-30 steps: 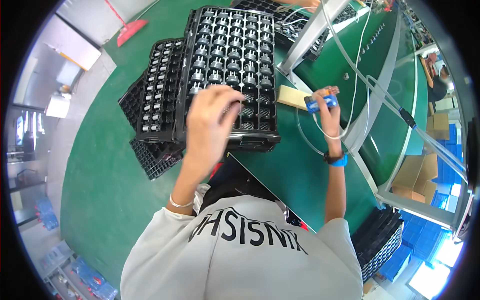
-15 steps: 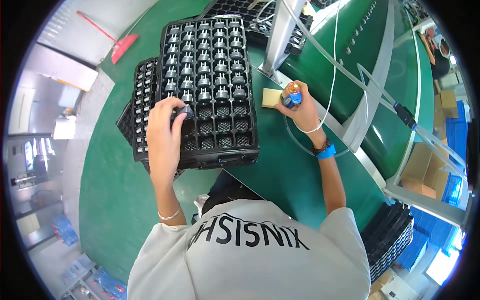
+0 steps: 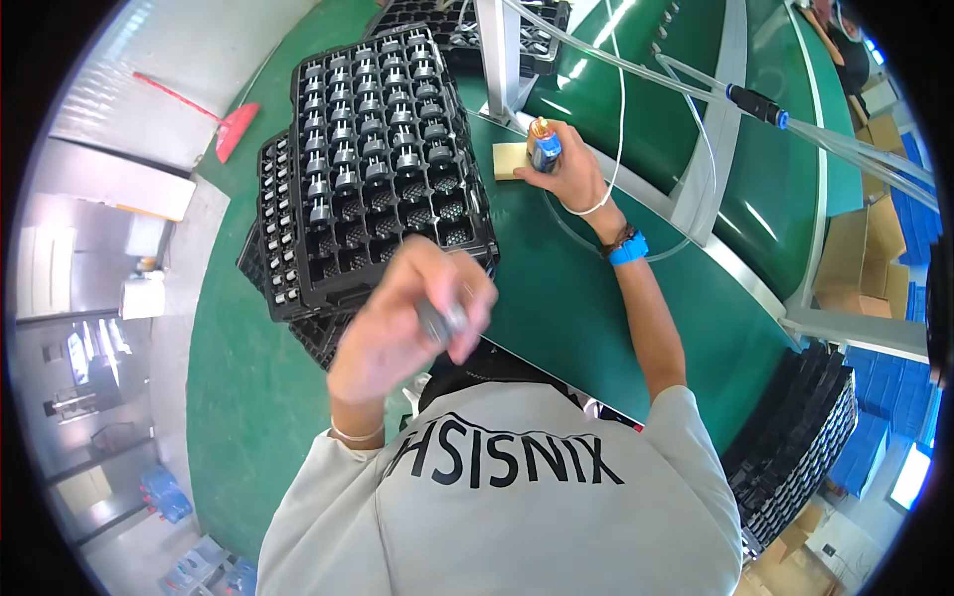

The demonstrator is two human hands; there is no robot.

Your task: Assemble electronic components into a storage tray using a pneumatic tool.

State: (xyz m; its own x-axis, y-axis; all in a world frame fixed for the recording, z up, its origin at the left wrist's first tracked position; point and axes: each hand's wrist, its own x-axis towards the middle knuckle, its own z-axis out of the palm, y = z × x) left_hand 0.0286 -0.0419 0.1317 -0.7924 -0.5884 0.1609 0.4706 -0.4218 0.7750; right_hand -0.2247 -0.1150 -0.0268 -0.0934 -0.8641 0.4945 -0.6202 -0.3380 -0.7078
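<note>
Basically, L hand (image 3: 417, 313) sits ctr frame, just below the tray's lower edge in view, fingers curled, pinching a small dk-gray pc (image 3: 437, 323); motion blur, so pc's exact shape can't be told. R hand (image 3: 579, 181), upper ctr-right, is closed around a blue cylindrical tool (image 3: 545, 151) w/ orange-ish tip pointing up-frame. Pale yellow block (image 3: 509, 159) just left of the tool; can't tell if they touch. White cable (image 3: 621, 99) runs down-frame to R wrist area.

Main blk tray (image 3: 333, 295), upper ctr-left, tilted in frame: gray plugs (image 3: 373, 144) w/ prongs up fill upper rows + down the left col.; lower rows show mesh cell bottoms. Smaller blk tray (image 3: 273, 308) w/ short silvery parts (image 3: 278, 214) pokes out from under main tray's left side, another dk tray (image 3: 251, 260) lower still.

Bkgd: green tabletop (image 3: 556, 298) ctr-right; gray post (image 3: 497, 60) top ctr; green belt (image 3: 636, 119) upper right w/ few small parts near top edge. Red broom-like tool (image 3: 236, 129) upper left. Stacked blk trays (image 3: 795, 447) lower right; cardboard box (image 3: 860, 263) + blue crates (image 3: 865, 452) far right. Co-worker (image 3: 845, 50) partly visible, upper-right corner.
</note>
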